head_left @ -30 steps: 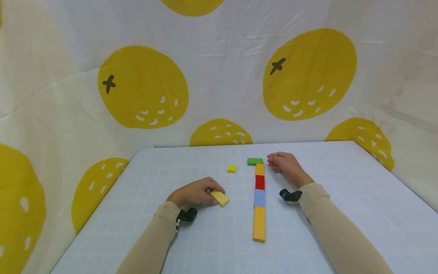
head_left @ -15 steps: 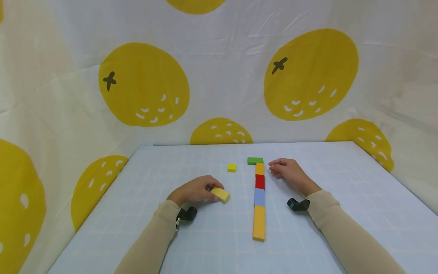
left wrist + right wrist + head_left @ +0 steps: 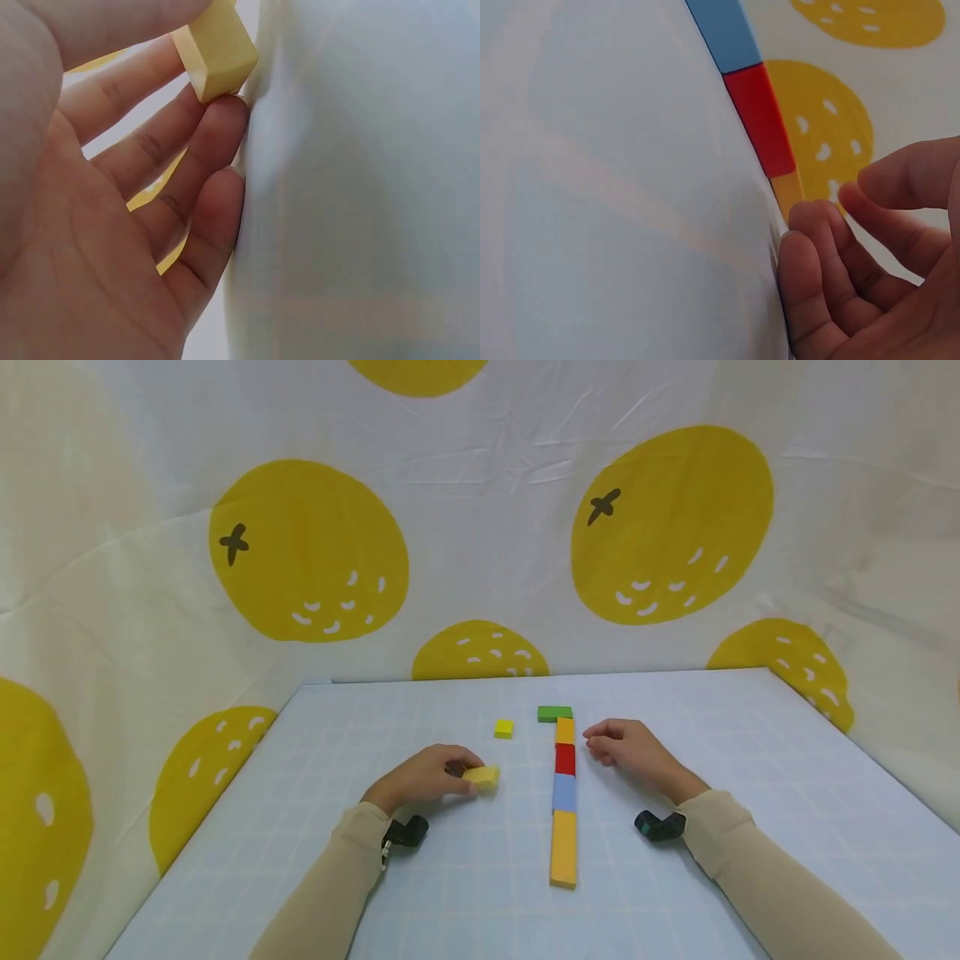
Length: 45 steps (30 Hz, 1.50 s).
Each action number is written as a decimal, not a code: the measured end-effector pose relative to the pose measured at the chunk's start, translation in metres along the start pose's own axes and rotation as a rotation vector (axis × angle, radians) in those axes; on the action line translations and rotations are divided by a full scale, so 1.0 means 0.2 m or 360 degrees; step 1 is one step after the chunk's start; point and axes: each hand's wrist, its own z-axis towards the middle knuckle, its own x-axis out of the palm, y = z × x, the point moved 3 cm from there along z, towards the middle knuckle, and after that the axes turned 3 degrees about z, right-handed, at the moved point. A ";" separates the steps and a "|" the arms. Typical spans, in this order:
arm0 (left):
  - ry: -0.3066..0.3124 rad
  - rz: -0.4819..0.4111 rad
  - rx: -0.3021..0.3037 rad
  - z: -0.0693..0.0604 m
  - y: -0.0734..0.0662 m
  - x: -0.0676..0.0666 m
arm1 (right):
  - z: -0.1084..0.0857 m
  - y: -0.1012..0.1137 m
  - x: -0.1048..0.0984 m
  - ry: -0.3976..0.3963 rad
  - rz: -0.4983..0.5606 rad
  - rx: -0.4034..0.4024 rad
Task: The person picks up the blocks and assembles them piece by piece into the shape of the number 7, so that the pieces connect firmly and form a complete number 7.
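My left hand (image 3: 423, 778) pinches a pale yellow block (image 3: 483, 777) between thumb and fingers. In the left wrist view one end of that pale yellow block (image 3: 217, 52) shows, while the thumb covers part of it. Left of centre in the head view lies a small bright yellow block (image 3: 503, 728). A row runs away from me: a long orange block (image 3: 563, 850), a blue block (image 3: 564, 793), a red block (image 3: 565, 759) and a shorter orange block (image 3: 565, 731). A green block (image 3: 554, 714) lies crosswise at its far end. Right of the row, my right hand (image 3: 637, 756) holds nothing, fingers loosely bent.
All the blocks lie on a pale, faintly checked tabletop (image 3: 420, 893). Behind it hangs a white curtain (image 3: 491, 527) printed with large yellow fruit. Each wrist wears a small black camera, the left camera (image 3: 406, 832) and the right camera (image 3: 660, 826).
The pale yellow block has turned in my left hand's fingers, from slanting to nearly level across the view. My right hand has drawn back slightly towards me. The row stays as it was.
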 end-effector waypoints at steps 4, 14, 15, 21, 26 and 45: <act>-0.0029 -0.0014 -0.0010 0.01 0.01 -0.01 | -0.04 0.02 0.01 0.0032 -0.0034 -0.0045; -0.0075 -0.0041 -0.0072 0.03 0.00 -0.02 | -0.11 0.03 0.04 0.0074 -0.0193 -0.0106; -0.0081 -0.0041 -0.0076 0.03 0.00 -0.02 | -0.11 0.03 0.04 0.0070 -0.0205 -0.0107; -0.0124 -0.0026 -0.0096 0.05 -0.01 -0.03 | -0.13 0.05 0.04 0.0117 -0.0252 -0.0188; -0.0154 -0.0064 -0.0046 0.09 -0.01 -0.02 | -0.15 0.04 0.07 0.0165 -0.0304 -0.0172; -0.0314 -0.0078 0.0041 0.36 -0.03 -0.13 | -0.22 0.03 0.11 0.0148 -0.0302 -0.0153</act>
